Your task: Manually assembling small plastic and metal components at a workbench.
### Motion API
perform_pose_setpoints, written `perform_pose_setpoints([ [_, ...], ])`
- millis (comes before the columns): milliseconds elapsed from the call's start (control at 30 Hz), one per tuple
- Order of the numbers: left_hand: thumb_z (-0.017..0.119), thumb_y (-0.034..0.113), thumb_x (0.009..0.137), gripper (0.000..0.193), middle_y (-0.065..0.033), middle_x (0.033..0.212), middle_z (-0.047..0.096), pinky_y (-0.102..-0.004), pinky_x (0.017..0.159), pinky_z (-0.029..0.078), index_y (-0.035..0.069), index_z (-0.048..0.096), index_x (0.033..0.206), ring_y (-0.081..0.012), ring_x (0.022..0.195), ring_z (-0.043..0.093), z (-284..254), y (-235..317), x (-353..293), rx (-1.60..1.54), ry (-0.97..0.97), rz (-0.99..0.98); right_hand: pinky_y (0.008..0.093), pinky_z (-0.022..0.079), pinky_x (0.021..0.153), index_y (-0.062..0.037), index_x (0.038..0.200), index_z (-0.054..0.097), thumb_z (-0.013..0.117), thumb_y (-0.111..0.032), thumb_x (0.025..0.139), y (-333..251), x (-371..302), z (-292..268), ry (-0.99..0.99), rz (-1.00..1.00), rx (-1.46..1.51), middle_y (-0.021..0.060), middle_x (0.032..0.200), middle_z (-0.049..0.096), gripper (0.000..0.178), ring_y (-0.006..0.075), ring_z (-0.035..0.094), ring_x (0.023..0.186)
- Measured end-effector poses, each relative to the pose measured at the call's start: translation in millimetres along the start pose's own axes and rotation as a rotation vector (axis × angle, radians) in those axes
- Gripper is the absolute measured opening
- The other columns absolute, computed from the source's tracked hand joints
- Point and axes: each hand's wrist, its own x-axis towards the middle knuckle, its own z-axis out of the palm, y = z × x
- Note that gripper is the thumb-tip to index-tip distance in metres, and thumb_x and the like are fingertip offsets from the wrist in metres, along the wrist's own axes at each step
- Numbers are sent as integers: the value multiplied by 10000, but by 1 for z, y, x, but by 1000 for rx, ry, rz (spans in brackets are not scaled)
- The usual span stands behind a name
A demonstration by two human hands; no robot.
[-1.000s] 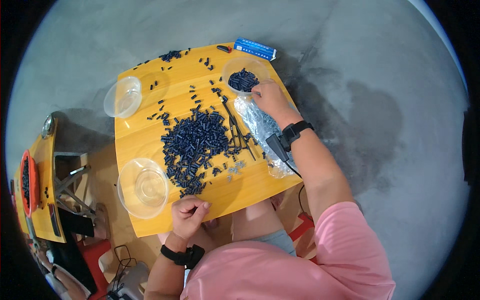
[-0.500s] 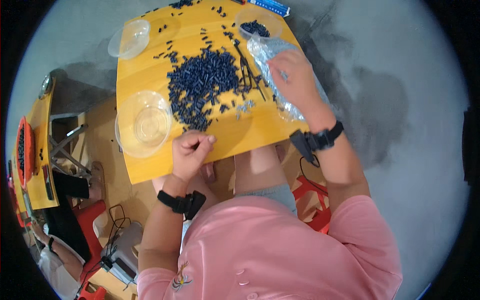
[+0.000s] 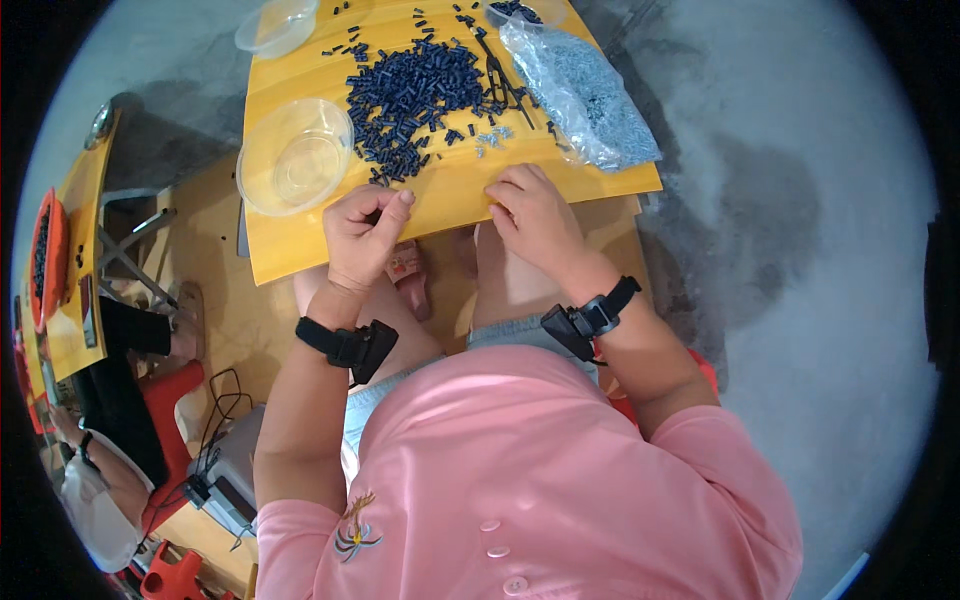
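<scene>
My left hand is curled closed at the table's near edge, thumb on top; anything in it is hidden. To its right, my right hand has its fingers bent together above the same edge, and I cannot make out anything held. Beyond them lies a pile of small dark blue cylindrical pieces. A few small silvery pieces lie just beyond my right hand. Black tweezers or slim scissors rest right of the pile. A clear plastic bag of small silvery pieces lies at the right.
The yellow table carries a clear round bowl at left, another clear bowl at far left and a bowl with dark pieces at far right. Another person's arm and a table with a red-orange tray are at left.
My right hand has come back from the bag to the near edge, beside my left hand. The view has shifted, so the table sits higher in it.
</scene>
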Motion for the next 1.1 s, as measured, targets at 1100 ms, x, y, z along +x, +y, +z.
perform_pose_setpoints([
  [1100,669,85,805,113,-46,688,581,-241,563,420,-18,650,764,-112,620,536,-16,3,-2,7,18,-104,399,478,683,-50,660,628,610,-92,718,13,104,41,47,139,-71,113,729,598,74,300,570,780],
])
